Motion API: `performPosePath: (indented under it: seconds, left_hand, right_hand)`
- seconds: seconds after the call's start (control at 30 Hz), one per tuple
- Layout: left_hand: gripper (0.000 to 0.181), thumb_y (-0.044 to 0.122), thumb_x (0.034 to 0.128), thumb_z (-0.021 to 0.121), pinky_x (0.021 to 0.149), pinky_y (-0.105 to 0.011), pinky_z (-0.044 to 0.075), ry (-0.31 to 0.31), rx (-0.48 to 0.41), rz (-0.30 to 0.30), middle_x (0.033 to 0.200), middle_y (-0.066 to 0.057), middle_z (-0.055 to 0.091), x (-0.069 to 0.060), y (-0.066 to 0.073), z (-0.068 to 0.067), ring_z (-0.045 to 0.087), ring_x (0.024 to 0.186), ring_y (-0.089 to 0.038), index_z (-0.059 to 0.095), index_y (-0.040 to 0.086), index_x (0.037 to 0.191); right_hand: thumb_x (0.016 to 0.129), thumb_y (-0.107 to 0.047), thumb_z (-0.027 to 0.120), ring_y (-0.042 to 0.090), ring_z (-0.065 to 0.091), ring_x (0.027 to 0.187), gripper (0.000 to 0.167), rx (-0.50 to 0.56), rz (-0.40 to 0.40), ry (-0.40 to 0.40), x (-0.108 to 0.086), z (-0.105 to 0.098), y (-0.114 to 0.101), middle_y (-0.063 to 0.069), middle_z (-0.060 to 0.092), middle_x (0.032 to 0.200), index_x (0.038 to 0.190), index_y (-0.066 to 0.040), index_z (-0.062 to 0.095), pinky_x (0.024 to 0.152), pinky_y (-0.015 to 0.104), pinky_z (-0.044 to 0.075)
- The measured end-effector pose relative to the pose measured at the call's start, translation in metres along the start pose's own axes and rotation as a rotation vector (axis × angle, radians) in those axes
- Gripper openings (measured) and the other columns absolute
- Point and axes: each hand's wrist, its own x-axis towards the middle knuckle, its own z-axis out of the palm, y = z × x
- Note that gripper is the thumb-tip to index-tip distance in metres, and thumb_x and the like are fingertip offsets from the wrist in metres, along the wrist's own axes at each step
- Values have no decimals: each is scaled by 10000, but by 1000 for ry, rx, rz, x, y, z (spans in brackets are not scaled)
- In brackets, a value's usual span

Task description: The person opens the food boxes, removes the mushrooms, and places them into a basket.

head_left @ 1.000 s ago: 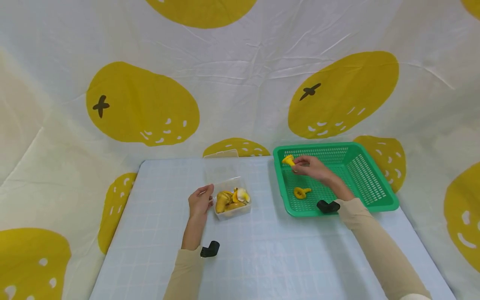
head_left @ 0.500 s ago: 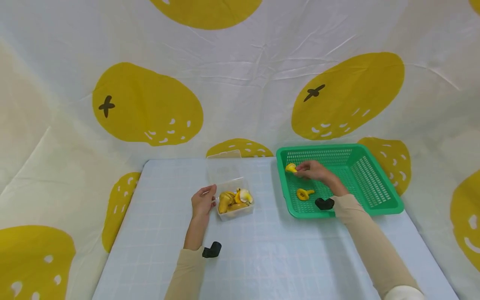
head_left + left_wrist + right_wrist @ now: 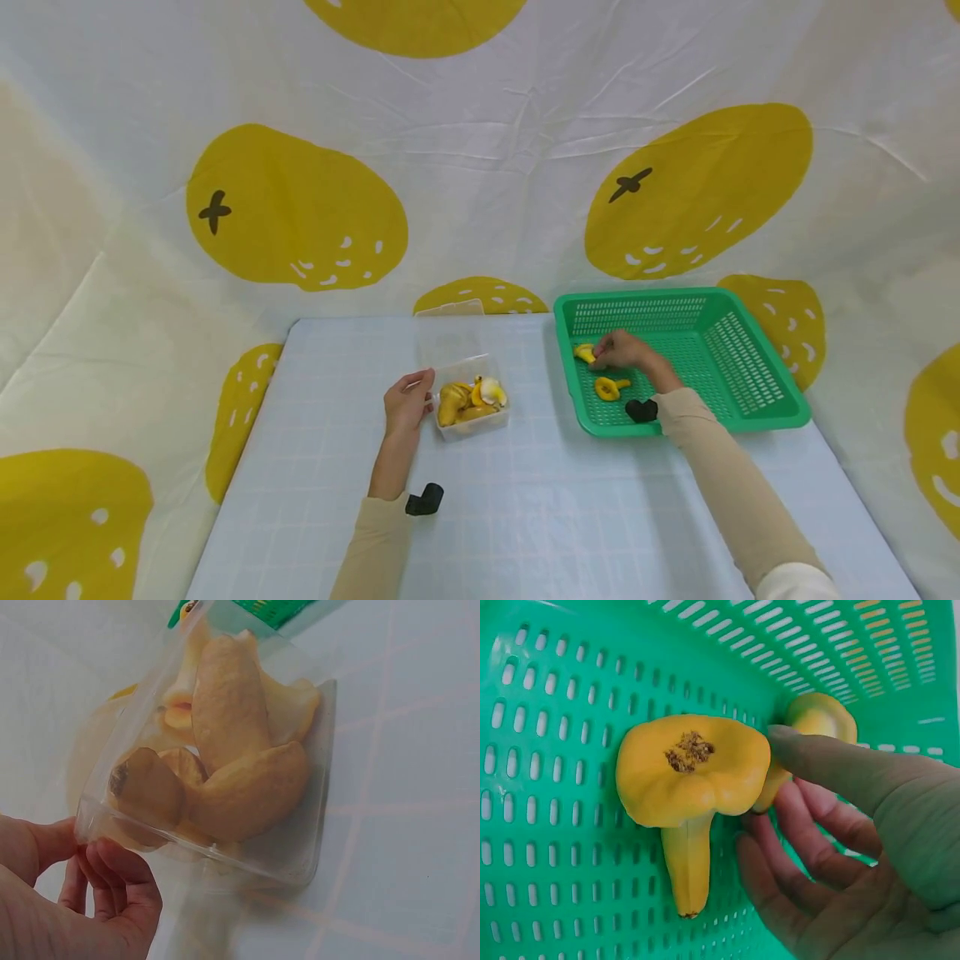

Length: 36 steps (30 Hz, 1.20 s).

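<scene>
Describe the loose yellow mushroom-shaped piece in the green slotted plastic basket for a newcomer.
Find the green slotted plastic basket. Toward its left end lies the yellow mushroom-shaped piece, stem pointing right in the head view, cap marked by a rough brown patch. Unlike the similar yellow piece beyond it, which the right hand pinches, it lies untouched.

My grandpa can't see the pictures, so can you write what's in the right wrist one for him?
The right grip pinches a yellow mushroom-shaped piece inside a green slotted basket. Nearer the camera lies another yellow one, with a rough brown patch on its cap.
</scene>
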Motion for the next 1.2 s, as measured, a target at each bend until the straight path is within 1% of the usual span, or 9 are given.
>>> performPosePath:
  seconds: [0.2,0.3,0.43,0.6,0.7,0.8,0.93,1.07,1.2]
  left_hand:
    - [351,283,959,759,621,-209,514,-6,-6,9,1017,-157,667,-1,0,1,550,762,-169,682,26,1186]
    - [329,261,959,759,602,-209,510,-6,-12,23,975,-147,672,0,-1,1,556,738,-164,685,14,1164]
    - [315,248,957,762,593,-211,510,-9,-24,25,959,-137,671,1,-1,0,552,713,-149,686,10,1148]
    - [330,256,959,760,603,-215,517,-18,-24,20,961,-119,665,1,-1,-1,543,704,-132,681,12,1166]
    - [327,259,965,752,616,-215,522,-19,-14,18,964,-111,660,1,-1,-1,544,708,-131,680,21,1178]
    - [328,258,966,751,615,-217,524,-18,-14,24,959,-110,659,1,0,-1,545,712,-131,680,20,1180]
    - [328,250,965,753,607,-212,518,-18,-18,34,948,-105,662,0,0,-1,544,716,-126,681,12,1177]
    - [329,254,968,749,622,-216,519,-23,-16,28,938,-88,650,0,-1,-2,540,727,-130,675,14,1181]
    - [326,264,962,757,642,-234,523,-26,-28,19,940,-86,659,1,-2,-2,544,738,-142,675,25,1168]
  right_hand:
    - [958,-107,718,294,629,894,245,-28,-37,-20,-2,-1,-1,195,668,1022,1086,93,657,827,460,549]
    - [983,-109,684,269,620,883,229,-33,-52,-21,-5,-3,-2,184,678,1008,1083,96,665,810,437,543]
    - [1014,-124,624,202,574,790,229,-44,-86,-15,-10,-7,-7,148,662,915,1052,98,667,748,402,518]
    - [1040,-139,594,207,516,681,261,-23,-149,9,-18,-5,-15,120,593,764,970,104,657,695,411,476]
    - [1051,-148,583,229,513,677,269,-1,-180,43,-25,-2,-21,102,572,742,976,103,647,680,384,456]
    - [1052,-146,578,264,569,726,263,5,-197,79,-30,2,-29,163,632,828,1047,105,655,703,416,502]
    - [1047,-145,580,340,631,815,272,5,-228,112,-34,8,-39,265,675,1019,1115,104,664,740,454,542]
    - [1046,-138,594,381,639,845,245,12,-275,173,-39,16,-49,247,679,1043,1109,88,667,715,382,528]
    - [1042,-140,611,337,640,883,205,6,-327,252,-43,26,-61,192,688,1046,1115,39,676,749,375,515]
